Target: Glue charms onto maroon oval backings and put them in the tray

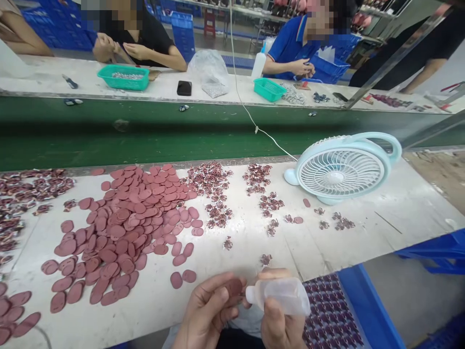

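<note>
At the table's near edge, my left hand (212,308) pinches a reddish-brown oval disc (234,288) between thumb and fingers. My right hand (279,320) is wrapped round a small translucent squeeze bottle (285,295), tipped on its side with its nozzle end toward the disc. Whether nozzle and disc touch, I cannot tell. Left of my hands spreads a big heap of similar oval discs (119,228). Beyond them lie clusters of small dark-red and whitish parts (218,213), too small to name. One such part (266,260) sits just above my right hand.
A light-blue fan (341,169) stands at the right, its white cord (269,134) running up across the green conveyor belt (152,140). Below my right side, a blue crate (374,305) holds rows of dark-red parts. Other people work across the belt beside green baskets (123,80).
</note>
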Demonstrator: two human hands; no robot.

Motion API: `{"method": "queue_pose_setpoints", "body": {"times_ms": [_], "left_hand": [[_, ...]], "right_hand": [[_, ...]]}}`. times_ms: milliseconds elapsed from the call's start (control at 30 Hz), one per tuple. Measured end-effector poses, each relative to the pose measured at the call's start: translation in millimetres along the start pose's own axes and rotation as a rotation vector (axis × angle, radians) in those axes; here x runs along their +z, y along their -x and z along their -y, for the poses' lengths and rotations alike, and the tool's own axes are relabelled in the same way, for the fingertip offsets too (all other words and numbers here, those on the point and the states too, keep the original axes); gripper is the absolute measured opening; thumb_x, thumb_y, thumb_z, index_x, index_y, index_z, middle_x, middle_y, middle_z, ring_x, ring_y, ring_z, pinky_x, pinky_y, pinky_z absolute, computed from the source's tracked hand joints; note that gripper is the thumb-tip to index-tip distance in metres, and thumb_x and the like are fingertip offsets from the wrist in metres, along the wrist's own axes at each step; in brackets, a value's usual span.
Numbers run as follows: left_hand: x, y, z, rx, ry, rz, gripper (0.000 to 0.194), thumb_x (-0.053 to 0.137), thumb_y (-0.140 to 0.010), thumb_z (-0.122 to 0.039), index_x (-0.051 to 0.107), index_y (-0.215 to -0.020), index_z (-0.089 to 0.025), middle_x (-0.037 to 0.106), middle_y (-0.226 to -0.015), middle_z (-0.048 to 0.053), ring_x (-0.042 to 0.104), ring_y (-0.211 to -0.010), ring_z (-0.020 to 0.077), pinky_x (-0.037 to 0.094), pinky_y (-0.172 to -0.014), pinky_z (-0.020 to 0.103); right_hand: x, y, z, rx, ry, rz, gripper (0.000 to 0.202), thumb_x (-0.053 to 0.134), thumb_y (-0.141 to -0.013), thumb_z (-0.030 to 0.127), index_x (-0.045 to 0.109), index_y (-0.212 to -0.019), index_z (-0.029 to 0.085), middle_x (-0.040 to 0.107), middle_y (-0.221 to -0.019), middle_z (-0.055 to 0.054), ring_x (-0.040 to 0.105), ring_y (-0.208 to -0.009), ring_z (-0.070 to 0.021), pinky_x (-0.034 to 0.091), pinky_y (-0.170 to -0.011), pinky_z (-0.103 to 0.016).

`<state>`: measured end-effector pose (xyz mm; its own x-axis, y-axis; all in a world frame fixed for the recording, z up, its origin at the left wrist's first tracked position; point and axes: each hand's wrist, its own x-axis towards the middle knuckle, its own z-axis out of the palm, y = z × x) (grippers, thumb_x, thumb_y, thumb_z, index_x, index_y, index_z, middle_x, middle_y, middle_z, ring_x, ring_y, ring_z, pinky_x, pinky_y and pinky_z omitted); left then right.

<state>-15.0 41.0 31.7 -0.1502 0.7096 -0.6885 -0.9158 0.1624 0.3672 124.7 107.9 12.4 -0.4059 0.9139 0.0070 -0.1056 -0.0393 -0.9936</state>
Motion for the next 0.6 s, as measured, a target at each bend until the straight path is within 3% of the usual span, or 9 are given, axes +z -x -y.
{"method": "queue_pose_setpoints", "body": {"times_ms": [100, 200, 267, 367, 433, 500, 600], "left_hand": [[0.6, 0, 0, 0.003, -0.01, -0.008, 0.041, 0.104, -0.062, -0.037, 0.088, -0.095, -0.021, 0.086, -0.102, 0.014, 0.082, -0.074, 0.0212, 0.062, -0.061, 0.017], [1.2, 1, -1, 0.006, -0.007, -0.014, 0.04, 0.104, -0.062, -0.038, 0.087, -0.095, -0.021, 0.085, -0.104, 0.015, 0.083, -0.086, 0.0264, 0.063, -0.064, 0.018], [1.1, 1, -2, 0.006, -0.002, -0.025, 0.041, 0.105, -0.061, -0.037, 0.087, -0.094, -0.019, 0.085, -0.106, 0.016, 0.083, -0.093, 0.0285, 0.064, -0.066, 0.018], [0.5, 1, -4, 0.017, 0.0, -0.055, 0.045, 0.106, -0.059, -0.037, 0.087, -0.095, -0.018, 0.084, -0.109, 0.018, 0.083, -0.096, 0.0291, 0.065, -0.068, 0.019], [0.1, 1, -6, 0.031, -0.004, -0.09, 0.047, 0.106, -0.058, -0.037, 0.087, -0.096, -0.016, 0.084, -0.11, 0.018, 0.083, -0.096, 0.03, 0.065, -0.067, 0.019], [-0.4, 2, -9, 0.048, -0.012, -0.129, 0.048, 0.106, -0.057, -0.036, 0.087, -0.096, -0.016, 0.084, -0.11, 0.018, 0.083, -0.095, 0.0306, 0.065, -0.065, 0.019], [-3.3, 3, -14, 0.084, -0.013, -0.167, 0.05, 0.108, -0.052, -0.035, 0.087, -0.094, -0.016, 0.084, -0.108, 0.017, 0.083, -0.093, 0.031, 0.065, -0.063, 0.019]], "right_hand": [[5, -6, 9, 0.003, -0.059, -0.033, 0.028, 0.072, -0.092, 0.042, 0.07, -0.118, 0.034, 0.074, -0.074, -0.001, 0.07, -0.058, -0.0236, 0.062, -0.058, -0.038], [0, -19, 17, 0.193, -0.303, -0.134, 0.03, 0.073, -0.09, 0.055, 0.072, -0.102, 0.028, 0.067, -0.067, 0.002, 0.063, -0.046, -0.0183, 0.059, -0.045, -0.033], [-16, -32, 19, 0.357, -0.548, -0.199, 0.037, 0.072, -0.089, 0.059, 0.072, -0.098, 0.023, 0.063, -0.064, 0.004, 0.057, -0.041, -0.0124, 0.05, -0.034, -0.022], [-51, -50, 11, 0.545, -0.841, -0.204, 0.031, 0.075, -0.092, 0.044, 0.073, -0.103, 0.016, 0.062, -0.069, 0.005, 0.057, -0.048, -0.0045, 0.041, -0.036, -0.006], [-73, -55, -1, 0.543, -0.916, -0.177, 0.027, 0.073, -0.095, 0.039, 0.074, -0.105, 0.014, 0.059, -0.069, 0.007, 0.057, -0.05, -0.0014, 0.034, -0.039, -0.001], [-88, -54, -12, 0.486, -0.903, -0.172, 0.029, 0.068, -0.098, 0.044, 0.074, -0.106, 0.016, 0.057, -0.067, 0.009, 0.056, -0.049, -0.0001, 0.026, -0.039, -0.001], [-93, -46, -19, 0.439, -0.875, -0.201, 0.037, 0.061, -0.101, 0.053, 0.074, -0.108, 0.019, 0.056, -0.067, 0.009, 0.049, -0.045, 0.0011, 0.016, -0.037, -0.002]]}}
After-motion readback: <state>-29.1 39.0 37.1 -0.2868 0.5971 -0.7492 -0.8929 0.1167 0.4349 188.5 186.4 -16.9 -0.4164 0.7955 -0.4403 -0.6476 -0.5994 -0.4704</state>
